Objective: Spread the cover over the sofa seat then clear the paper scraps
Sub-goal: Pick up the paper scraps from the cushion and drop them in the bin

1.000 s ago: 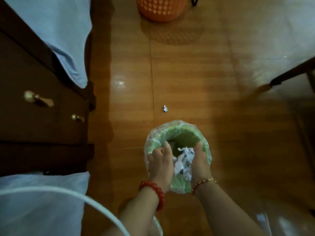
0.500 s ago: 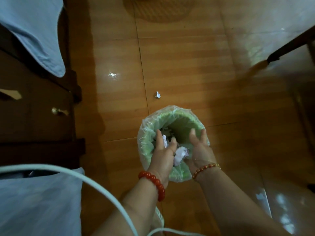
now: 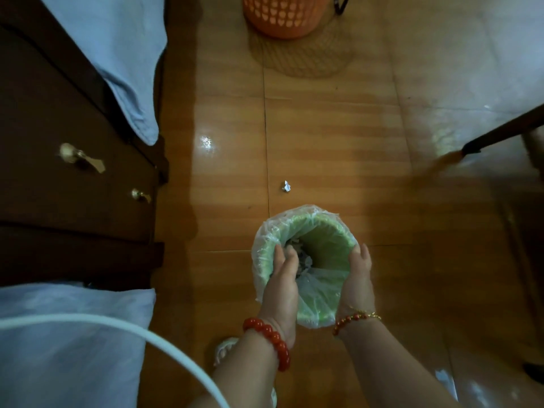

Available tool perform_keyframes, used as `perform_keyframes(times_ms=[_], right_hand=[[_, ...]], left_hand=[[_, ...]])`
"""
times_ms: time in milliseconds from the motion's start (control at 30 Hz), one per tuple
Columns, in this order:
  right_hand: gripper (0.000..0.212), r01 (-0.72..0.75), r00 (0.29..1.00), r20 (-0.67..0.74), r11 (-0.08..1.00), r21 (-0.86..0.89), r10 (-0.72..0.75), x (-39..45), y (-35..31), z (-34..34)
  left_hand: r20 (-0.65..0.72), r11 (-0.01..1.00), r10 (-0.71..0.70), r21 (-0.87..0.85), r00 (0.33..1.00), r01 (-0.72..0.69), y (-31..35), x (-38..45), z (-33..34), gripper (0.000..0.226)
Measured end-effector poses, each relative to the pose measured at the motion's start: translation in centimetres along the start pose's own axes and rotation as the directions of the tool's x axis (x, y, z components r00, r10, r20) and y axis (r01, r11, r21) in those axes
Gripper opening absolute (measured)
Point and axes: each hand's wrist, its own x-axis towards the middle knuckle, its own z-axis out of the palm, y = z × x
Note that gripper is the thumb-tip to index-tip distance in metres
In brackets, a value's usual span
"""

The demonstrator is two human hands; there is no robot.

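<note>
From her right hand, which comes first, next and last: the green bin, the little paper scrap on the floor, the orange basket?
1. Green bin: the right hand is at its rim.
2. Paper scrap: on the floor just beyond the bin.
3. Orange basket: far off at the top edge.

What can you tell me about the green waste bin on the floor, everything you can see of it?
The green waste bin is a small round bin that looks plastic, lined with a thin clear bag folded over its rim. It stands on the wooden floor, seen from above, open-topped. Crumpled paper scraps lie inside. The left hand reaches over its near-left rim; the right hand is at its right side. One scrap lies on the floor beyond it.
</note>
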Motion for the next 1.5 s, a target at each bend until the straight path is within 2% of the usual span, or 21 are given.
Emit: perform_keyframes(times_ms=[133,200,300,433,533,633,800,967,1033,1167,1233,1333,1400,1500], right_hand=[[0.053,0.121,0.992,0.057,0.979,-0.162,-0.113,-3.6,-0.8,2.0],[0.052,0.201,0.979,0.099,0.939,-0.278,-0.181,-5.4,-0.5,3.4],[0.043,0.350,0.937,0.189,0.818,-0.457,-0.295,-9.6,-0.1,6.0],[0.020,0.497,0.867,0.346,0.682,-0.536,-0.360,-15.7,0.5,9.7],[0.018,0.618,0.785,0.462,0.580,-0.531,-0.413,-20.7,1.4,12.6],[0.016,0.742,0.669,0.584,0.471,-0.477,-0.460,-25.6,3.3,15.3],[0.017,0.864,0.500,0.734,0.327,-0.383,-0.459,-33.7,7.2,19.3],[0.018,0.950,0.310,0.830,0.196,-0.244,-0.464,-40.5,12.1,22.3],[0.017,0.962,0.267,0.854,0.169,-0.212,-0.447,-42.9,14.3,23.1],[0.021,0.979,0.200,0.876,0.121,-0.163,-0.439,-46.6,18.3,24.0],[0.025,0.982,0.189,0.880,0.106,-0.159,-0.436,-48.0,20.3,24.4],[0.031,0.972,0.235,0.870,0.092,-0.217,-0.434,-49.2,21.9,24.9],[0.038,0.950,0.306,0.852,0.087,-0.298,-0.424,-49.7,22.7,25.2],[0.054,0.882,0.463,0.797,0.111,-0.458,-0.387,-49.8,23.0,25.5]], left_hand=[[-0.040,0.999,0.028,-0.026,0.999,-0.029,1.5,-3.6,-2.7,0.054],[-0.088,0.998,0.054,-0.014,0.995,-0.056,2.2,-5.5,-4.3,0.046],[-0.236,0.997,0.077,-0.003,0.969,-0.080,3.1,-8.7,-8.2,0.029],[-0.466,0.989,0.134,0.014,0.875,-0.145,3.2,-12.3,-13.9,0.016],[-0.610,0.976,0.164,-0.014,0.775,-0.218,3.1,-15.6,-18.4,0.015],[-0.724,0.952,0.142,-0.085,0.675,-0.292,1.8,-18.8,-23.0,0.019],[-0.837,0.889,0.083,-0.183,0.541,-0.419,-1.0,-23.8,-30.0,0.021],[-0.906,0.841,0.056,-0.184,0.419,-0.510,-4.6,-28.0,-36.5,0.026],[-0.930,0.807,0.015,-0.205,0.366,-0.553,-6.4,-29.7,-38.9,0.025],[-0.946,0.782,-0.064,-0.245,0.317,-0.574,-10.0,-32.3,-42.9,0.023],[-0.952,0.782,-0.083,-0.245,0.294,-0.574,-11.8,-33.1,-44.7,0.025],[-0.959,0.801,-0.087,-0.229,0.270,-0.554,-13.7,-33.8,-46.9,0.028],[-0.950,0.817,-0.082,-0.236,0.300,-0.526,-14.8,-33.6,-48.1,0.028],[-0.937,0.853,-0.034,-0.208,0.347,-0.479,-15.5,-33.4,-49.1,0.025]])
